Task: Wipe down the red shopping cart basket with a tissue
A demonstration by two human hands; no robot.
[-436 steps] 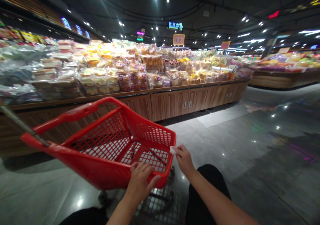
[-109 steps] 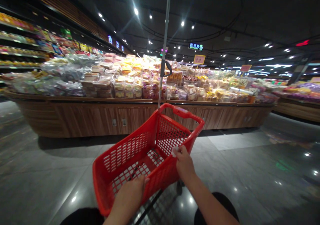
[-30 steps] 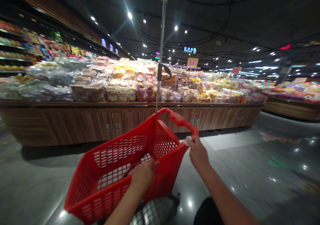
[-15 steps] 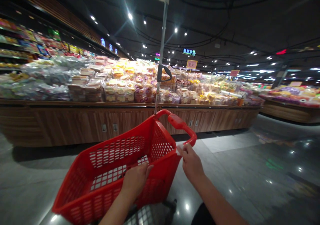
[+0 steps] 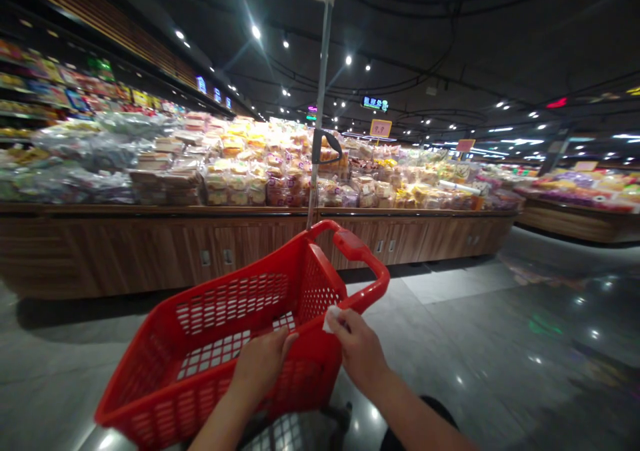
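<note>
Grey floor [image 5: 450, 334] gleaming, and here's the white tissue [image 5: 331, 318], pinched in the fingers of the right hand [image 5: 361, 352], at the near rim [image 5: 310, 328] of the red cart [image 5: 310, 374]! It's just slid from the handle [image 5: 353, 244] end, so it's closer to the left hand [image 5: 261, 363], whose fingers grip that rim; packaged food [image 5: 237, 177] beyond both.

Place: a supermarket
Wooden counter [image 5: 145, 251]: bagged foods [image 5: 240, 184] are covering it
Price sign [image 5: 381, 128]: 9.9 is showing above the foods
Shopping cart [image 5: 315, 371]: it is standing in the aisle [image 5: 430, 337]
</note>
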